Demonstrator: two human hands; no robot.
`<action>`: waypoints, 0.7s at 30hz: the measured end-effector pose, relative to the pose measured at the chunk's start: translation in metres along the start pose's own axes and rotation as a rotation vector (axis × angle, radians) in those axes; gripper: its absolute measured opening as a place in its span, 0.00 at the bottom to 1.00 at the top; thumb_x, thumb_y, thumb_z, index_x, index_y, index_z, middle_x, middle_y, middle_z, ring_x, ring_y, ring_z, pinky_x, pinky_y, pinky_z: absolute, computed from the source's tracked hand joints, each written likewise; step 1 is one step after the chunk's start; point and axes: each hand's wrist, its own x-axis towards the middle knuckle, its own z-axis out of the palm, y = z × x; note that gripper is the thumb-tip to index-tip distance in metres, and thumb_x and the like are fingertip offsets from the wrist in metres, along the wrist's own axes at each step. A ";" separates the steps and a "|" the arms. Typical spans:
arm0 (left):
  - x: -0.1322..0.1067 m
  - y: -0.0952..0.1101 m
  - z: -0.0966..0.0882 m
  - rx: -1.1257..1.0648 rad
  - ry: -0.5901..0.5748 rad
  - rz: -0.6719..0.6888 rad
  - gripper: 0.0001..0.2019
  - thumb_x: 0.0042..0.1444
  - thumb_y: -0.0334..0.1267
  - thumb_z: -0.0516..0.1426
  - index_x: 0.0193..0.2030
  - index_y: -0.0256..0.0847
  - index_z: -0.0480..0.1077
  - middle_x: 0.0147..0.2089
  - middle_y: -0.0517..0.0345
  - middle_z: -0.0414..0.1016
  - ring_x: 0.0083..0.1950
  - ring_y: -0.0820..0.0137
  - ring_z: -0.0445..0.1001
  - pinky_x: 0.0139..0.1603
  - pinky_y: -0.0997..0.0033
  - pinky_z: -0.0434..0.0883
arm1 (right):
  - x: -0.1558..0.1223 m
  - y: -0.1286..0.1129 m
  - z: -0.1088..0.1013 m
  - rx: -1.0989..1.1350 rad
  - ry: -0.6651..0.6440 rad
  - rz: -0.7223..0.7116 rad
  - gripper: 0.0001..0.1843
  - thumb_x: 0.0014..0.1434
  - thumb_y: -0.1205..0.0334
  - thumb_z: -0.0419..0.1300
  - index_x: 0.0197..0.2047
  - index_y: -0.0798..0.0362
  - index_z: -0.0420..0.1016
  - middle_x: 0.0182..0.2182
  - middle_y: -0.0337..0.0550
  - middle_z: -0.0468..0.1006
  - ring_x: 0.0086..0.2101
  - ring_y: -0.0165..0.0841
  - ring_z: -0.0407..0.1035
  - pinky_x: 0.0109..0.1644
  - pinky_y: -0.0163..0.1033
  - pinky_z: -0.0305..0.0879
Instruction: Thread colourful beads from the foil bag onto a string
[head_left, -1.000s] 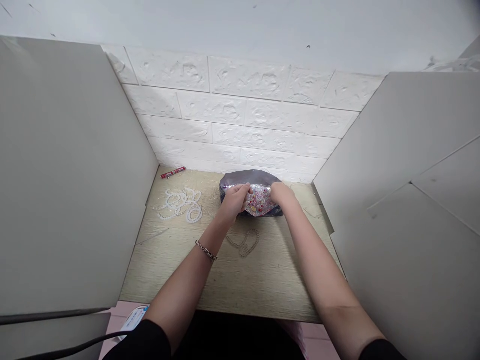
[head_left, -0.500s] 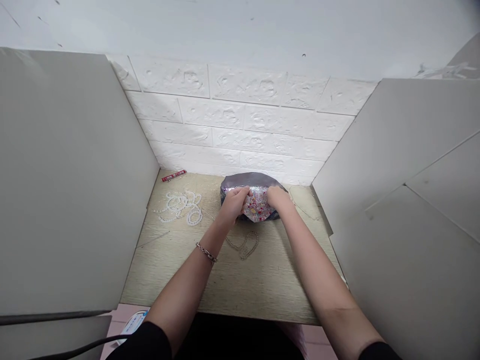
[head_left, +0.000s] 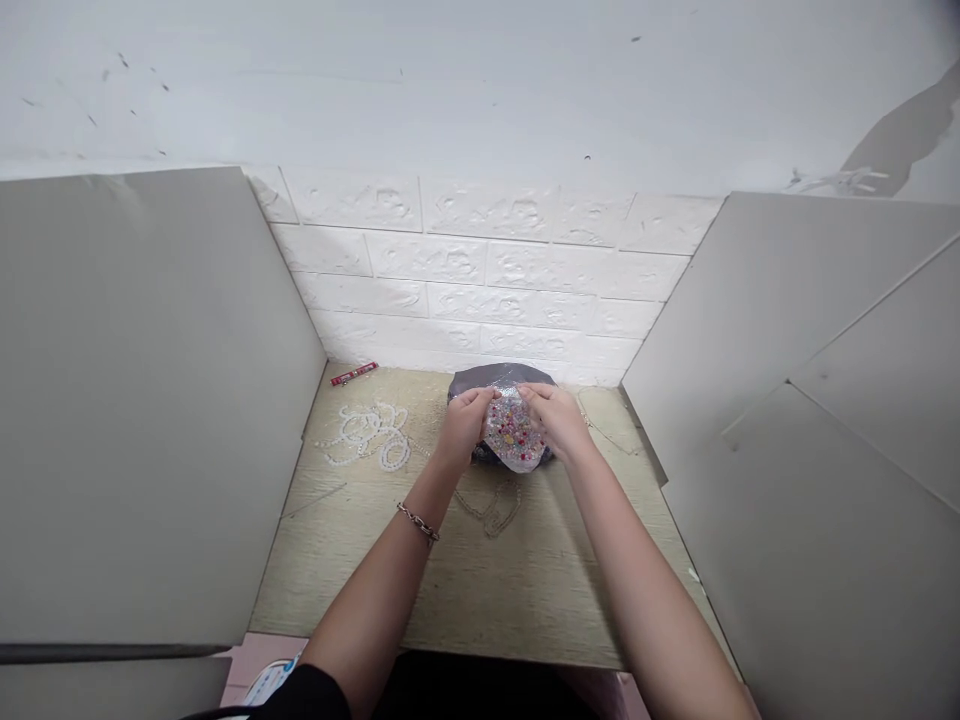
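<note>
A small clear plastic bag (head_left: pixel 511 438) full of coloured beads is pinched at its top by both hands, in front of a purple shiny pouch (head_left: pixel 501 378) that lies at the back of the wooden table (head_left: pixel 480 570). My left hand (head_left: pixel 463 424) grips the bag's left top corner, fingers closed. My right hand (head_left: pixel 553 418) grips its right top corner, fingers closed. A chain bracelet sits on my left wrist.
White bead strings (head_left: pixel 369 434) lie at the back left of the table, a small red item (head_left: pixel 354 374) by the brick wall. A thin chain (head_left: pixel 492 506) lies in a loop below the bag. Grey boards (head_left: pixel 142 400) wall both sides.
My hands have drawn closer together at the bag's top, and the bag has come a little toward me. The camera has tilted up.
</note>
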 end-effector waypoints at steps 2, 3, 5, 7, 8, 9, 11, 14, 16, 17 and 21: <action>-0.002 0.002 0.001 0.022 -0.020 0.012 0.12 0.45 0.43 0.53 0.29 0.35 0.67 0.11 0.72 0.45 0.13 0.84 0.43 0.13 0.81 0.43 | -0.014 0.001 0.004 0.273 -0.072 0.037 0.15 0.40 0.55 0.60 0.30 0.57 0.69 0.10 0.27 0.49 0.12 0.18 0.42 0.13 0.27 0.39; -0.003 0.002 0.002 0.036 -0.033 0.019 0.12 0.44 0.43 0.54 0.30 0.35 0.68 0.11 0.71 0.45 0.13 0.84 0.43 0.13 0.80 0.43 | -0.019 0.001 0.005 0.371 -0.096 0.043 0.14 0.40 0.57 0.61 0.29 0.56 0.68 0.11 0.26 0.48 0.12 0.18 0.41 0.13 0.27 0.37; -0.006 0.005 0.004 0.068 -0.045 0.037 0.13 0.44 0.44 0.54 0.31 0.35 0.70 0.10 0.71 0.47 0.13 0.83 0.45 0.14 0.80 0.45 | -0.027 0.000 0.004 0.510 -0.116 0.046 0.13 0.40 0.59 0.62 0.29 0.56 0.68 0.12 0.26 0.48 0.13 0.17 0.40 0.13 0.26 0.37; -0.008 0.006 0.007 0.101 -0.043 0.058 0.13 0.43 0.43 0.55 0.32 0.35 0.71 0.10 0.69 0.51 0.14 0.81 0.50 0.17 0.79 0.50 | -0.031 -0.002 0.003 0.594 -0.116 0.058 0.13 0.40 0.60 0.63 0.29 0.56 0.67 0.12 0.26 0.48 0.13 0.16 0.40 0.13 0.25 0.37; -0.009 0.007 0.008 0.114 -0.042 0.068 0.13 0.43 0.43 0.55 0.32 0.36 0.72 0.10 0.68 0.54 0.15 0.80 0.53 0.18 0.79 0.53 | -0.032 -0.003 0.003 0.623 -0.112 0.064 0.13 0.40 0.61 0.63 0.29 0.56 0.66 0.12 0.26 0.48 0.13 0.16 0.40 0.13 0.25 0.37; -0.010 0.007 0.010 0.123 -0.043 0.077 0.13 0.42 0.43 0.56 0.31 0.36 0.72 0.11 0.66 0.57 0.17 0.79 0.56 0.20 0.78 0.55 | -0.033 -0.003 0.003 0.645 -0.109 0.070 0.13 0.40 0.61 0.63 0.29 0.56 0.66 0.12 0.25 0.48 0.13 0.16 0.40 0.13 0.25 0.37; -0.012 0.008 0.012 0.130 -0.052 0.089 0.12 0.42 0.42 0.56 0.31 0.36 0.73 0.14 0.63 0.63 0.20 0.77 0.61 0.22 0.77 0.58 | -0.035 -0.004 0.004 0.674 -0.102 0.079 0.13 0.40 0.62 0.63 0.29 0.56 0.66 0.11 0.25 0.48 0.13 0.16 0.40 0.12 0.25 0.36; -0.014 0.006 0.015 0.130 -0.066 0.116 0.12 0.42 0.41 0.57 0.31 0.37 0.73 0.19 0.60 0.69 0.25 0.75 0.65 0.24 0.77 0.61 | -0.037 -0.004 0.005 0.686 -0.099 0.088 0.13 0.40 0.62 0.63 0.30 0.56 0.66 0.11 0.25 0.49 0.13 0.17 0.40 0.12 0.25 0.36; -0.015 0.005 0.016 0.127 -0.083 0.146 0.12 0.42 0.41 0.57 0.31 0.36 0.73 0.25 0.58 0.73 0.28 0.74 0.67 0.27 0.77 0.63 | -0.037 -0.003 0.006 0.686 -0.101 0.088 0.14 0.39 0.61 0.63 0.30 0.55 0.66 0.12 0.25 0.49 0.12 0.17 0.40 0.12 0.25 0.37; -0.015 0.004 0.017 0.120 -0.093 0.163 0.12 0.42 0.41 0.57 0.32 0.36 0.73 0.28 0.57 0.74 0.30 0.73 0.68 0.29 0.76 0.64 | -0.037 -0.003 0.007 0.690 -0.102 0.087 0.14 0.39 0.61 0.63 0.31 0.55 0.66 0.12 0.25 0.49 0.12 0.17 0.40 0.12 0.25 0.37; -0.016 0.003 0.018 0.075 -0.124 0.202 0.12 0.42 0.40 0.57 0.32 0.35 0.73 0.34 0.53 0.74 0.36 0.71 0.70 0.37 0.74 0.65 | -0.037 0.000 0.009 0.730 -0.107 0.094 0.14 0.40 0.62 0.63 0.31 0.54 0.65 0.11 0.25 0.48 0.12 0.17 0.39 0.12 0.25 0.37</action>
